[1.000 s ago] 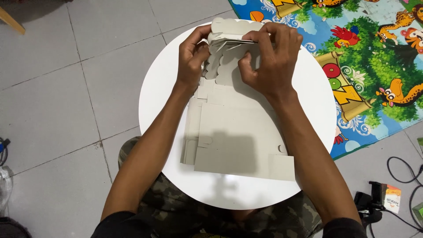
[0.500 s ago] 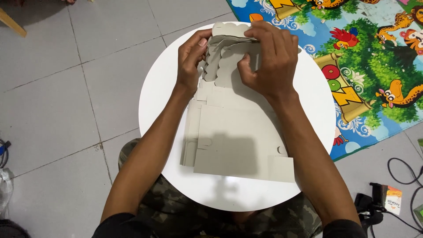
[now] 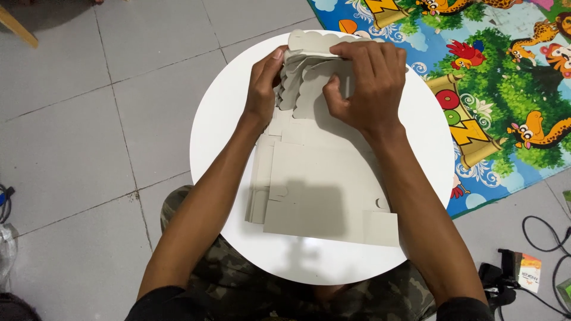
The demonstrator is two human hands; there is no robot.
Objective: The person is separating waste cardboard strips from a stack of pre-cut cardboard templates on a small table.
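Cardboard blanks [image 3: 324,190], grey and die-cut, lie in a flat stack on the round white bench [image 3: 226,119], reaching from the person's lap to the far rim. Compared with a second ago, little has moved: the stack sits in the same place, and both hands remain at its far end, where the scalloped flaps [image 3: 309,71] stand bent upward. The right hand [image 3: 363,83] has slid slightly across the top of the flaps, its grip closed over them with fingers curled on the upper edge and the thumb pressing the front. The left hand [image 3: 264,83] holds its place at the left side, grip closed on the edges of the same flaps, thumb tucked against the layers. The flaps look a touch more fanned apart than before, so the work appears to be a slow separating or folding of the top sheet, hardly advanced. A colourful play mat [image 3: 505,89] with animals lies on the tiled floor [image 3: 89,119] beyond the bench.
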